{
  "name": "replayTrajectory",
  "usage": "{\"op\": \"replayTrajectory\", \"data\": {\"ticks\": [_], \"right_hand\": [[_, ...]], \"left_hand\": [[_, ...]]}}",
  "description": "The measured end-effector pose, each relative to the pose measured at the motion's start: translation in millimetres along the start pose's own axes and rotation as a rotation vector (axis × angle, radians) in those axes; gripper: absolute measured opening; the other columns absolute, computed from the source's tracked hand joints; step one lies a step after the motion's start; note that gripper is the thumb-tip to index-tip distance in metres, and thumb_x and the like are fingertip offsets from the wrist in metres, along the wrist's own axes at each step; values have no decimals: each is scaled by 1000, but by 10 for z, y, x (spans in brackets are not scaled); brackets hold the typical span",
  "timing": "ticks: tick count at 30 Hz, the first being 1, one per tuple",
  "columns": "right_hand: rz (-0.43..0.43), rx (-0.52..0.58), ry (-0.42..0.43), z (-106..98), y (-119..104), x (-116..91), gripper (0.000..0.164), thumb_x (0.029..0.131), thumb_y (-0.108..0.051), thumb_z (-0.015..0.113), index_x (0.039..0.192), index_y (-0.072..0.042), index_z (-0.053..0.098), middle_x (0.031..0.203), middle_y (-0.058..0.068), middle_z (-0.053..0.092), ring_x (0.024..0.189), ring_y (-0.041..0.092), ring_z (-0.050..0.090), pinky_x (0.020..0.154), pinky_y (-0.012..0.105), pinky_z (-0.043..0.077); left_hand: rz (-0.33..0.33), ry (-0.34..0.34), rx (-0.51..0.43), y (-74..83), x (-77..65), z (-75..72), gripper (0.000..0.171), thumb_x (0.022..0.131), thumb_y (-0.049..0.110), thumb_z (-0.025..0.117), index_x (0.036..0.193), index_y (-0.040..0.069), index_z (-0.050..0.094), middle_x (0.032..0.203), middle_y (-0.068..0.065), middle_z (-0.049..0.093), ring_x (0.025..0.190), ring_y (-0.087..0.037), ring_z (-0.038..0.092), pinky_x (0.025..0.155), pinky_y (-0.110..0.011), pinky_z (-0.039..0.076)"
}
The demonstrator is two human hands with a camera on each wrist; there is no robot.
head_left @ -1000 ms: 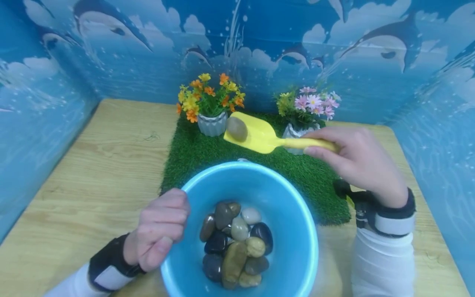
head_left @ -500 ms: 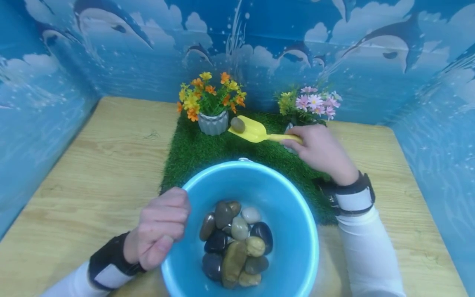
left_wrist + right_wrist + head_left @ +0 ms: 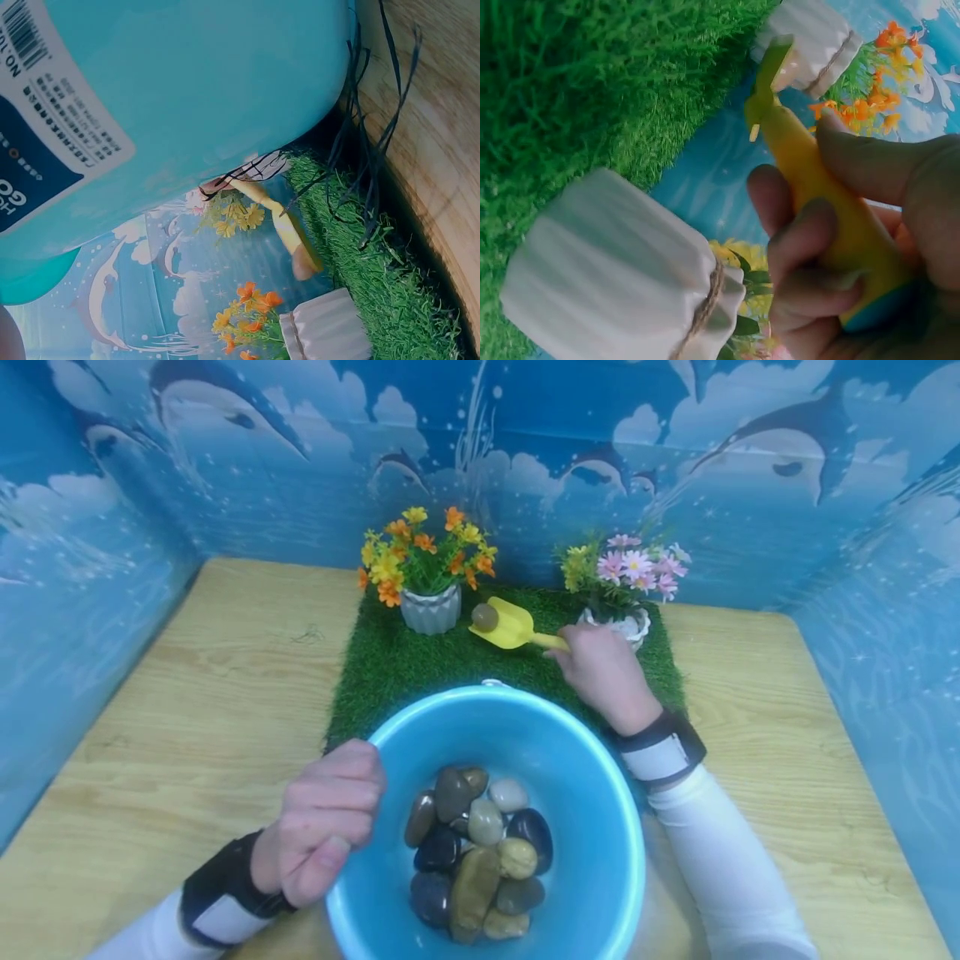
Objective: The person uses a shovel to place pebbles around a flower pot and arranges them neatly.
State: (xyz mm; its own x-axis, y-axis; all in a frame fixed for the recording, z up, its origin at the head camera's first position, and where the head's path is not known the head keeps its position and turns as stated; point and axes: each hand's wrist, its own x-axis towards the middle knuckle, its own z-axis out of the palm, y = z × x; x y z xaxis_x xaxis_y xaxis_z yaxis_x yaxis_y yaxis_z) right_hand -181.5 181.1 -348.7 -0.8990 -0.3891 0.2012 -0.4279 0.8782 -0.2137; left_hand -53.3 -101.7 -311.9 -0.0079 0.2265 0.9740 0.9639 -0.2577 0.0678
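My right hand (image 3: 606, 675) grips the handle of a yellow toy shovel (image 3: 513, 625), fingers curled round it in the right wrist view. One brownish stone (image 3: 485, 617) lies at the front of the blade. The shovel is low over a green artificial turf mat (image 3: 420, 664), between two flower pots; I cannot tell whether it touches the mat. My left hand (image 3: 326, 818) holds the left rim of a light blue bucket (image 3: 588, 827) with curled fingers. Several smooth stones (image 3: 472, 893) lie on the bucket's bottom. The left wrist view shows the bucket's outer wall (image 3: 210, 82) and its printed label (image 3: 67, 112).
A ribbed pot with orange and yellow flowers (image 3: 430, 610) stands left of the blade. Beside the right hand stands a pot with pink flowers (image 3: 626, 625). Behind the wooden table (image 3: 225, 693) rises a dolphin-printed backdrop (image 3: 300, 510). Dark strands (image 3: 364, 142) hang near the bucket.
My right hand has moved left and away from me, and the shovel has come down toward the turf with the stone still on its blade. The left hand and bucket have stayed put.
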Motion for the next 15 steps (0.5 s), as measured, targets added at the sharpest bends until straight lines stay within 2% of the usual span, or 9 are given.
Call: {"op": "replayTrajectory", "data": {"ticks": [10, 15], "right_hand": [[24, -45, 6, 3, -38, -20, 22, 91, -22, 74, 91, -1, 68, 74, 12, 61, 62, 30, 58, 57, 43, 50], [13, -75, 56, -19, -42, -29, 23, 88, -21, 77, 92, 0, 69, 75, 13, 60, 61, 29, 58, 54, 41, 50]], "left_hand": [[8, -7, -3, -9, 12, 1, 46, 95, 7, 33, 50, 17, 33, 52, 5, 33, 51, -10, 32, 59, -23, 26], [12, -4, -6, -9, 17, 6, 46, 95, 6, 33, 50, 17, 33, 52, 5, 33, 52, -9, 32, 59, -23, 26]]}}
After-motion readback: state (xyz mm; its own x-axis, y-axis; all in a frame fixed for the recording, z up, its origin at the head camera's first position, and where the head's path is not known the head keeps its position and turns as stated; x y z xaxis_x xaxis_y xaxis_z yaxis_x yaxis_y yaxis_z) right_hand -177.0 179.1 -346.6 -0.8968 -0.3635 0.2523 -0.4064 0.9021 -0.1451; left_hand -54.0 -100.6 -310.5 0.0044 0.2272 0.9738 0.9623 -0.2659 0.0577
